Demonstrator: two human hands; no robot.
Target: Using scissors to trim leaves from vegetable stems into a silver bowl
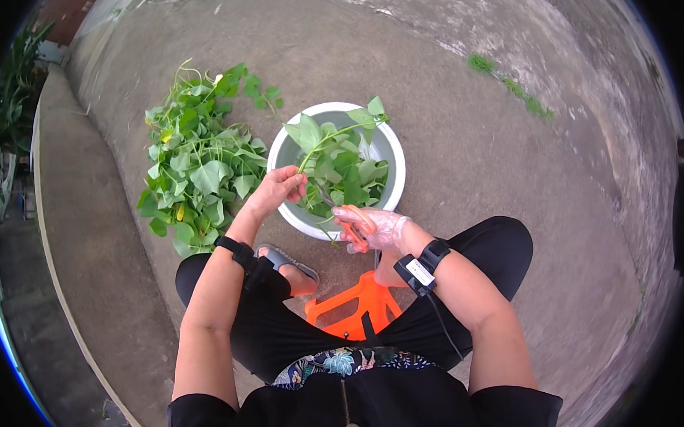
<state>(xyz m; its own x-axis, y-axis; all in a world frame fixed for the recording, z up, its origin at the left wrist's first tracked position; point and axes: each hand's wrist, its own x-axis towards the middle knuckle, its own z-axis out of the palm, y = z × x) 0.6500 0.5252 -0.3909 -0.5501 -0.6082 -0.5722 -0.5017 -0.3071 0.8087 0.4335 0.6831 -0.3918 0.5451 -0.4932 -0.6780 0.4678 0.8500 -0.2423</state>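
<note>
Pinched in the fingers of my left hand [281, 189] is a leafy green vine stem [322, 141], which reaches up and right across a white basin [400, 176]. My right hand [378, 226], in a clear plastic glove, grips scissors with orange handles [364, 221]. Their metal blades [324, 194] point up and left toward my left hand, over the basin; whether they touch the stem I cannot tell. Cut leaves and stems [344, 170] lie inside the basin. A thin stem end hangs over the basin's near rim, beside my right hand.
A large heap of leafy vines [201, 161] lies on the concrete ground [465, 150] left of the basin. Between my legs is an orange plastic stool [361, 306]. A low concrete ledge [90, 214] runs along the left. Grass tufts [513, 88] grow from a crack at upper right.
</note>
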